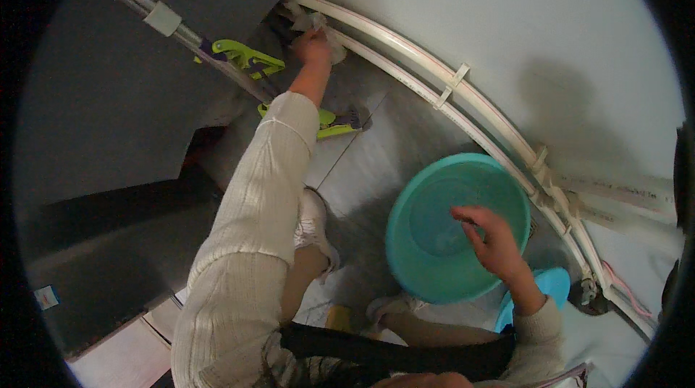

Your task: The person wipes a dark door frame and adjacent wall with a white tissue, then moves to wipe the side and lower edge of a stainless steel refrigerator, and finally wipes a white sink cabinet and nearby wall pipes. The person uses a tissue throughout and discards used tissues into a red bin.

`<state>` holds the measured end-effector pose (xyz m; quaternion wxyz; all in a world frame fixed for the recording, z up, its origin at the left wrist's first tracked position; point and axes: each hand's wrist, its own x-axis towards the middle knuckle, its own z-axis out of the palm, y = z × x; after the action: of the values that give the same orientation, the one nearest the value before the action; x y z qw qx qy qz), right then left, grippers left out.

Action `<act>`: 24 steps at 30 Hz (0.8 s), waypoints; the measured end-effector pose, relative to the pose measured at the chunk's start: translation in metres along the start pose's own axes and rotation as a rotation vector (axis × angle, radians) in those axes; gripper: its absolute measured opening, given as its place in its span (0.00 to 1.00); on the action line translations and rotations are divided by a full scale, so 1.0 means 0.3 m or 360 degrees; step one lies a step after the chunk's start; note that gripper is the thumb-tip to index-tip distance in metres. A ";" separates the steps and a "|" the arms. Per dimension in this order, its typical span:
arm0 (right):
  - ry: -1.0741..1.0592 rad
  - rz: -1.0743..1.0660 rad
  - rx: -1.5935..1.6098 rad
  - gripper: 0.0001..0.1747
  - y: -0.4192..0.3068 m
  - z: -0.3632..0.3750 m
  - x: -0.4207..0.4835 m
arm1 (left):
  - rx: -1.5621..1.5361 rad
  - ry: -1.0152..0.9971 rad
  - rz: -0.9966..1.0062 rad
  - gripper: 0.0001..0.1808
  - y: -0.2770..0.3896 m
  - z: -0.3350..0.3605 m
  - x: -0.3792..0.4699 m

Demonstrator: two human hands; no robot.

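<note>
My left hand reaches into the far corner by the wall, beside the white pipes. Its fingers are closed on a pale, crumpled, bag-like thing, blurred and partly hidden by the hand. My right hand hovers above a round green plastic basin, holding nothing, its thumb and fingers apart. The basin stands on the grey tiled floor near the wall, and no object shows inside it. A mop with a metal pole and lime-green fittings leans near my left forearm, which covers part of its head.
Two white pipes run low along the wall, held by clips. A dark panel stands on the left. Beside the basin sits a light-blue plastic basin. Between my shoes lies a yellow object.
</note>
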<state>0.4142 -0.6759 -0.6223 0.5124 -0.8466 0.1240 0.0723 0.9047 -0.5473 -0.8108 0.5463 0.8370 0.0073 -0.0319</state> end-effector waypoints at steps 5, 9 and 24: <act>-0.0038 -0.0081 0.0065 0.20 0.050 0.010 -0.036 | 0.0475 0.0231 0.0877 0.08 0.069 0.112 -0.220; 0.0023 -0.0197 0.0125 0.20 0.022 -0.004 -0.040 | 0.0310 0.0083 0.0991 0.05 0.119 0.216 -0.577; 0.0739 -0.0029 0.0502 0.14 0.019 -0.131 -0.157 | -0.0095 -0.0067 0.1275 0.07 0.499 0.093 -0.905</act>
<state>0.3674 -0.7067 -0.5972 0.5963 -0.7515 0.2401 -0.1485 0.6397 -0.6269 -0.6684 0.5396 0.7564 -0.3299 0.1667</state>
